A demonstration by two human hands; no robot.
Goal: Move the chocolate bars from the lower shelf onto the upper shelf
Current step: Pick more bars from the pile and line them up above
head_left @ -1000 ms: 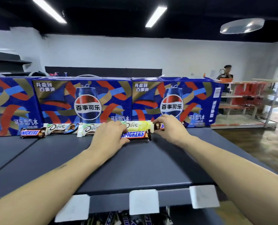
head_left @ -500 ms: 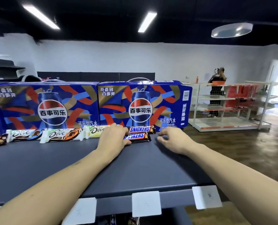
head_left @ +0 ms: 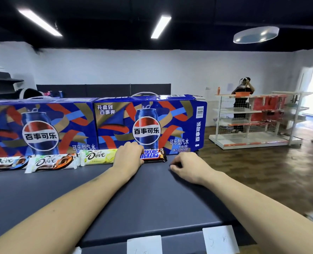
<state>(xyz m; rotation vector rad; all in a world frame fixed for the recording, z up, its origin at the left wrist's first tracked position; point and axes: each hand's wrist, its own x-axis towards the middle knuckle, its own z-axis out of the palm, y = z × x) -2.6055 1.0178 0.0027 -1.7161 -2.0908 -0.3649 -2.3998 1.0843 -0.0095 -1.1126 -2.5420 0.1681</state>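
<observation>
Dark grey sheet metal forms the upper shelf [head_left: 115,208], and along its back a row of chocolate bars is laid in front of two blue Pepsi cartons. At the far left a Dove bar with a blue-ended wrapper [head_left: 6,163] is seen, cut by the picture's edge; just beside it a Dove bar with an orange-ended wrapper [head_left: 52,162] is laid slightly askew, its right end touching or just overlapping the next one. A pale yellow Dove bar [head_left: 97,156] follows, its right end hidden under the left hand [head_left: 129,155]. That hand is laid palm down over the left ends of two Snickers bars [head_left: 153,155], which are stacked or set one close behind the other against the right Pepsi carton [head_left: 148,123]; the fingers are curved over the bars, but whether they are clamped on a wrapper cannot be told, since the fingertips are hidden. The left Pepsi carton [head_left: 40,127] stands flush beside the right one. The right hand [head_left: 187,165] is rested on the shelf just beside the Snickers bars, apart from them, its fingers loosely curled and nothing held. White price tags [head_left: 144,244] are fixed to the shelf's front edge. Far right, a white wire rack [head_left: 258,123] is seen with a person [head_left: 242,99] behind it
</observation>
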